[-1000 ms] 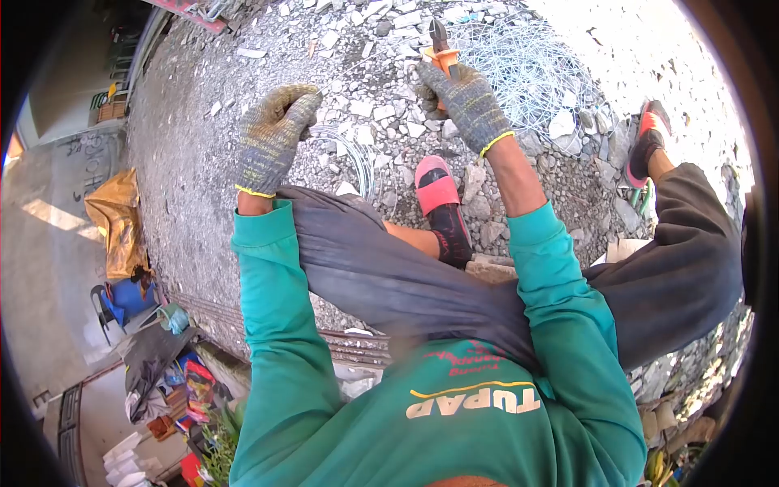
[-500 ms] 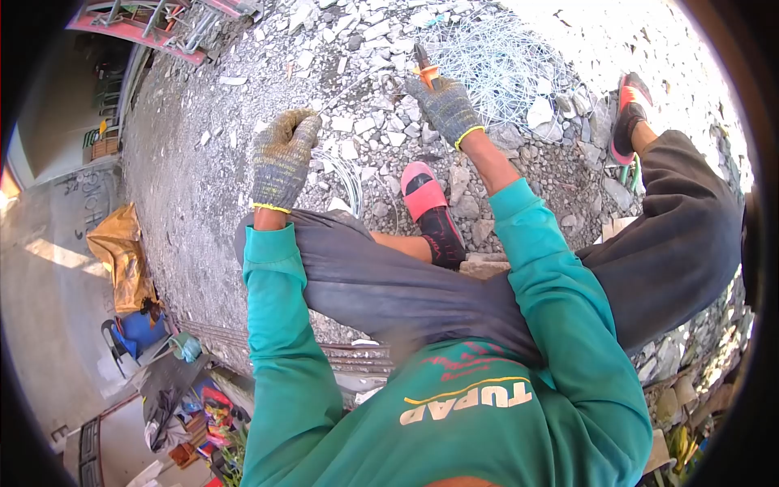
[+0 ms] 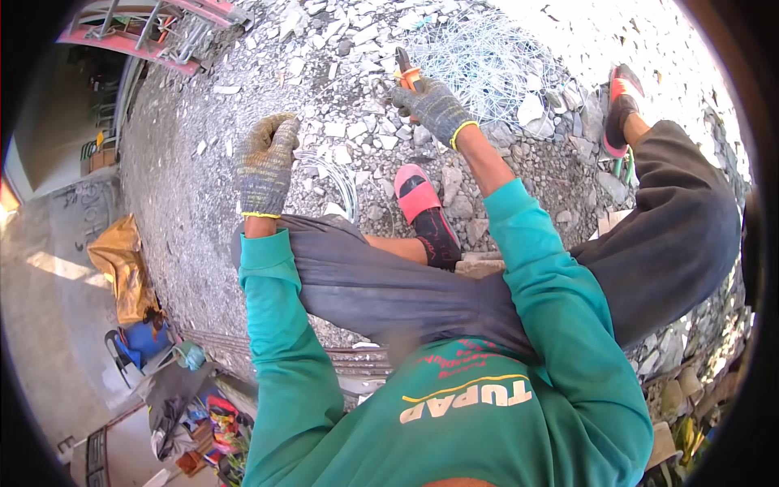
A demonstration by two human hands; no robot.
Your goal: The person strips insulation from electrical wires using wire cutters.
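Observation:
My left hand (image 3: 268,162), in a grey knitted glove with a dirty palm, is closed above my knee. Thin wire may run from its fingers, but what it pinches is too small to name. My right hand (image 3: 432,107), gloved too, holds orange-handled pliers (image 3: 407,71) with their dark jaws pointing up and away. Beyond the pliers lies a tangled heap of thin pale wire (image 3: 495,69) on the rubble. A loose coil of wire (image 3: 345,183) rests on the gravel between my left hand and the pink sandal (image 3: 418,191).
Broken stones (image 3: 458,203) surround my feet. A red metal frame (image 3: 130,42) stands at the upper left. Along the left side are a brown tarp (image 3: 122,264), a blue container (image 3: 146,339) and colourful items. Long metal bars (image 3: 357,357) lie beside my left thigh.
Both hands appear slightly further left. The pliers have turned a little, and more of their handles shows at my right hand.

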